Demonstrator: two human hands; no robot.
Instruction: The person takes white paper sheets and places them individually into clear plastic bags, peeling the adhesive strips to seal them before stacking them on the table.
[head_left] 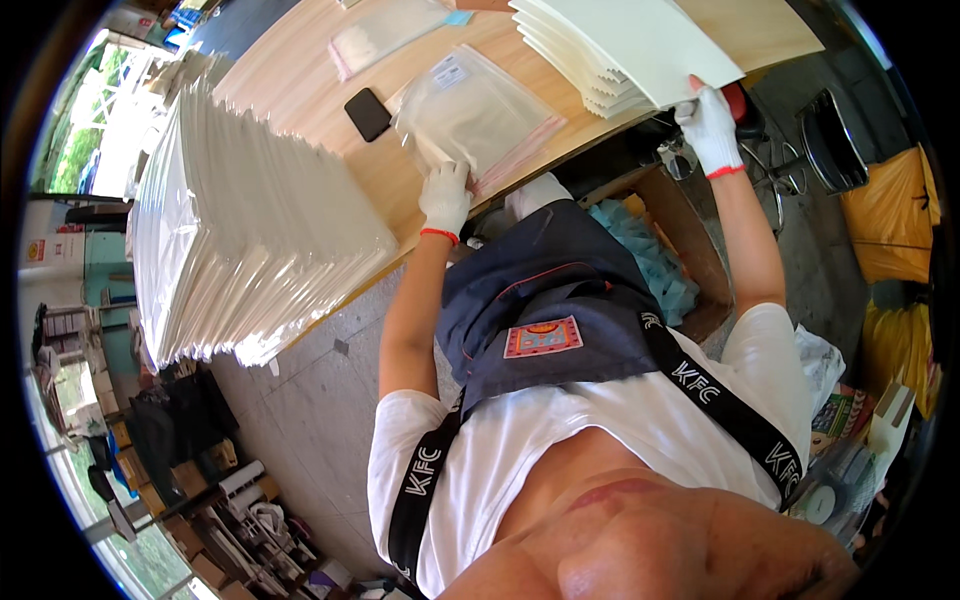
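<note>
My left hand (pixel 446 196), in a white glove with a red cuff, is at the near left corner of a stack of clear plastic bags (pixel 485 110). Its fingers are curled closed on the top bag's edge. The bags lie flat and have a pinkish strip along one side. With my gloved right hand (pixel 711 130) I grip the near right corner of a flat white board (pixel 640 45), thumb on top. That board lies over a stack of similar white boards (pixel 580 75), whose edges fan out beneath it.
A tall pile of plastic-wrapped white boards (pixel 250 220) stands on the table's left. A black phone (pixel 368 114) and more clear bags (pixel 390 35) lie on the wooden table (pixel 290 70). Below its edge is a cardboard box (pixel 690 230) with blue plastic. A black chair (pixel 833 140) stands right.
</note>
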